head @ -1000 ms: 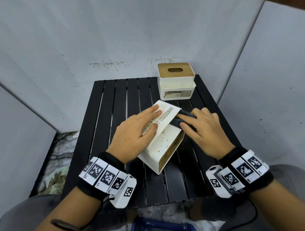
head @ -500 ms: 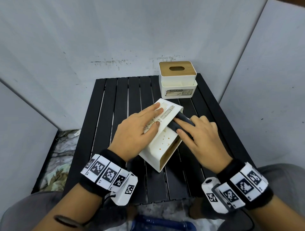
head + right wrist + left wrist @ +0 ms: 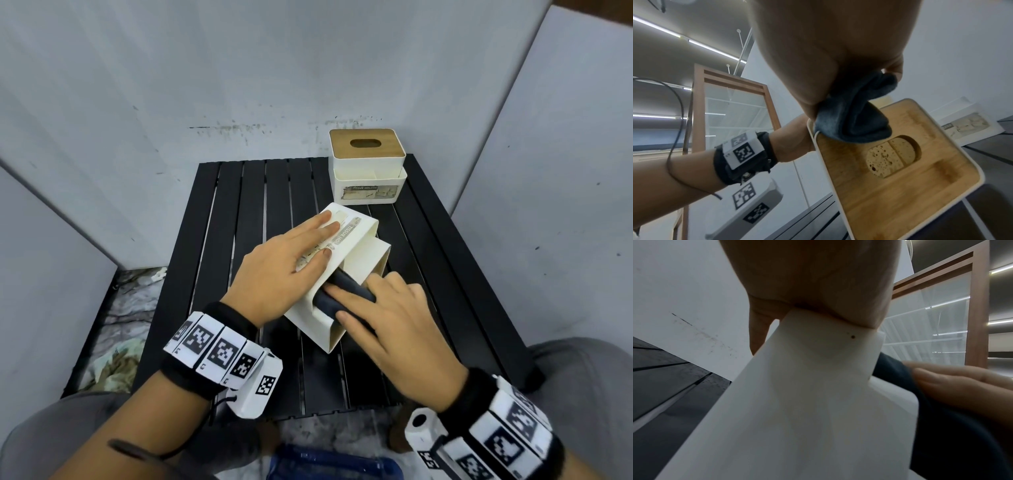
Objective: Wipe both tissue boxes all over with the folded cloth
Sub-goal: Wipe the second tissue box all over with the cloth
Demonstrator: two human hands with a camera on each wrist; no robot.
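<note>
A white tissue box (image 3: pixel 363 257) lies tipped on its side mid-table, its wooden lid (image 3: pixel 900 186) facing right. My left hand (image 3: pixel 301 253) rests flat on its labelled face, fingers straight. My right hand (image 3: pixel 383 308) presses the dark folded cloth (image 3: pixel 346 285) with straight fingers onto the upward side of the box near its near end. The cloth (image 3: pixel 855 116) bunches under my palm at the lid's edge. The second tissue box (image 3: pixel 368 171), white with a wooden top, stands upright at the back right of the table.
The black slatted table (image 3: pixel 260 205) sits in a corner of grey wall panels (image 3: pixel 171 85). Its left half is bare slats. My knees are at the near edge, with a blue item (image 3: pixel 329 462) on the floor below.
My right hand has slid the cloth along the box's side from the far end toward me. The left hand has stayed flat on the labelled face.
</note>
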